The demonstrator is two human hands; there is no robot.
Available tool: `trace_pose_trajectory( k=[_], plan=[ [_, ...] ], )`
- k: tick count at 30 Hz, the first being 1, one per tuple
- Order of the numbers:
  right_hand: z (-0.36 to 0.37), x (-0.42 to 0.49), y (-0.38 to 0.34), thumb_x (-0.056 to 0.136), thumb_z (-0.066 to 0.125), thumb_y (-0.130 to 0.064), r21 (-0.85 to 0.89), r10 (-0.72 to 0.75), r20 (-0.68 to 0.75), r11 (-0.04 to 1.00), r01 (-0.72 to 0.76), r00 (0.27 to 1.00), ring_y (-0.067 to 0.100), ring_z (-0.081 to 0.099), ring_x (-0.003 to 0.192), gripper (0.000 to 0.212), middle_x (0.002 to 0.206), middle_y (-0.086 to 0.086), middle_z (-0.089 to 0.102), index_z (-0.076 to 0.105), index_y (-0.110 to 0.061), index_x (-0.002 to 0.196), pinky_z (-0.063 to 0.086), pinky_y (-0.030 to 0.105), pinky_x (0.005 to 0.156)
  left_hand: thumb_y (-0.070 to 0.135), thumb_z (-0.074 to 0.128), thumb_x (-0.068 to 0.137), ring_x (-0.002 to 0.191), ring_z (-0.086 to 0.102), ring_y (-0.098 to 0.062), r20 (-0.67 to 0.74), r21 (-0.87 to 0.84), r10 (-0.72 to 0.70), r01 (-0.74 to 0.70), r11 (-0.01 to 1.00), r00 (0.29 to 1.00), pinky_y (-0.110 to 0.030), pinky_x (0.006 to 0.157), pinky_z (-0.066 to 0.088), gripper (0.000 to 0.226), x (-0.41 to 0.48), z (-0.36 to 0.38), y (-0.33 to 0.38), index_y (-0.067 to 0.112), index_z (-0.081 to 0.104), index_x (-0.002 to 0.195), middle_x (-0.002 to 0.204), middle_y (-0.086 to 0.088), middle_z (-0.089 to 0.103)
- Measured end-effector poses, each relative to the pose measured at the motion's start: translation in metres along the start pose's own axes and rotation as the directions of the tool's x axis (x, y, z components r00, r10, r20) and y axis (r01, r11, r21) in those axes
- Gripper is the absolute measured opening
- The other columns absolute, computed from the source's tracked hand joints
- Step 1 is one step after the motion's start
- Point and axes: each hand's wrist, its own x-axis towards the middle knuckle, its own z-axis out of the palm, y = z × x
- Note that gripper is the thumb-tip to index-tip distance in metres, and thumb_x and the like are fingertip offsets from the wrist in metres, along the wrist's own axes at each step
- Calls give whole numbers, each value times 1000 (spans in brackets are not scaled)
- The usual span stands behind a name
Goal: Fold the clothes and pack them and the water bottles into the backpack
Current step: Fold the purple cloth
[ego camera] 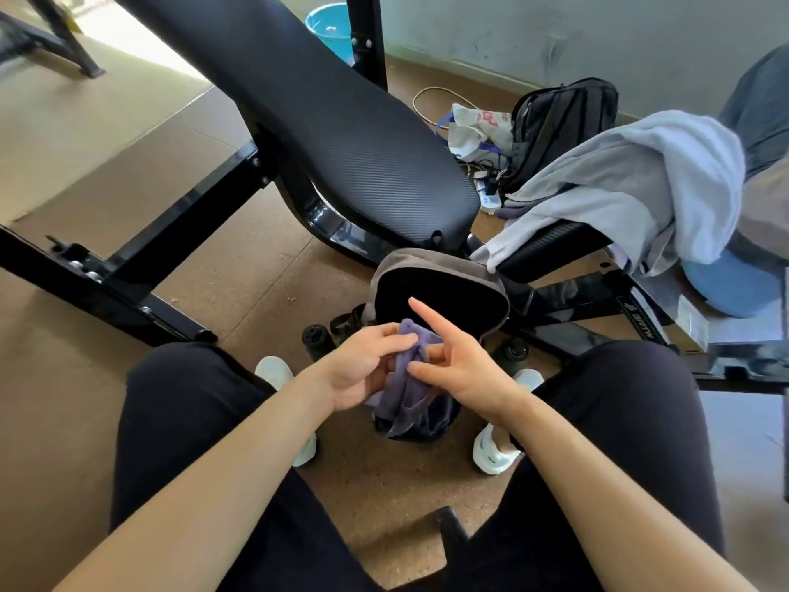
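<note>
Both hands meet on a bunched purple garment [405, 395] held low between the knees. The left hand [363, 369] has its fingers curled over the upper edge of the cloth and grips it. The right hand [461, 369] pinches the same bundle with its thumb and lower fingers, while its forefinger sticks out straight and touches nothing. The garment hangs from the two grips as a loose roll, its long axis running from the fingertips down and back toward the person's feet.

The backpack [397, 262] stands just beyond the fingertips, away from the body, with its mouth gaping open toward the hands. Packing the bundle therefore calls for a short push forward and down. Neither hand is clearly nearer the mouth, though the right forefinger already reaches over its dark inside.

A black bottle [316, 337] stands on the floor just outside the left hand. A dark round object [514, 350] just outside the right hand may be the second bottle, but it is too hidden to be sure. The grey clothes [619, 181] lie in a heap well beyond and outside the right hand, not yet folded.
</note>
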Motion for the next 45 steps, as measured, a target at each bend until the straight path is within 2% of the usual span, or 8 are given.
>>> trace_pose_trajectory(
  k=[5,9,12,15,22,33,40,45],
  plan=[
    [-3,10,13,93,68,-6,-6,65,-114,998,-66,991,22,75,86,36,89,12,76,65,-19,127,62,34,77,11,64,98,109,63,-29,27,71,21,-23,997,999,-41,99,53,31,5,-8,-1,-1,63,126,123,-29,63],
    [-10,21,18,92,67,4,231,148,-308,970,-77,940,25,71,79,8,85,15,72,67,-3,95,57,28,65,7,66,95,101,68,-20,4,46,85,-85,995,996,-27,84,59,28,11,-13,3,8,64,123,119,-12,66],
    [-19,29,19,95,62,5,416,213,-345,907,-55,914,31,66,81,12,87,20,66,65,-5,90,58,40,73,19,75,88,108,69,-17,9,355,164,-157,922,986,-31,89,57,41,16,-16,0,17,64,127,120,-5,70],
    [-27,32,18,97,59,5,494,232,-339,869,-38,912,21,66,73,19,81,12,65,66,-9,86,59,35,65,15,75,92,104,71,-18,-43,516,292,-229,825,956,-32,90,57,29,23,-16,-8,14,69,120,111,-7,75],
    [-30,35,21,97,61,1,534,313,-366,842,-77,876,26,59,69,12,84,17,59,64,-9,92,62,44,71,9,74,92,80,71,-4,-119,579,556,-397,712,822,-18,75,53,14,27,-6,-8,22,76,95,85,11,77],
    [-23,33,12,101,52,3,723,415,-299,687,-80,859,23,72,71,11,84,17,67,59,-3,96,62,30,61,13,72,86,90,70,-16,14,550,612,-518,655,791,-21,79,53,30,18,3,-8,15,65,115,99,1,72],
    [-23,29,11,101,53,2,693,396,-285,714,-98,873,27,73,73,9,86,22,69,61,-2,97,64,35,69,12,82,85,84,71,-11,10,669,669,-502,548,743,-16,76,51,19,19,2,-9,24,73,98,90,11,73],
    [-29,28,13,88,62,-4,140,299,-525,954,-266,797,20,58,50,10,62,8,64,70,-7,83,54,32,53,8,84,82,81,71,-5,-27,740,749,-490,460,662,-13,74,51,12,20,-4,-6,13,79,91,86,7,75]
  ],
)
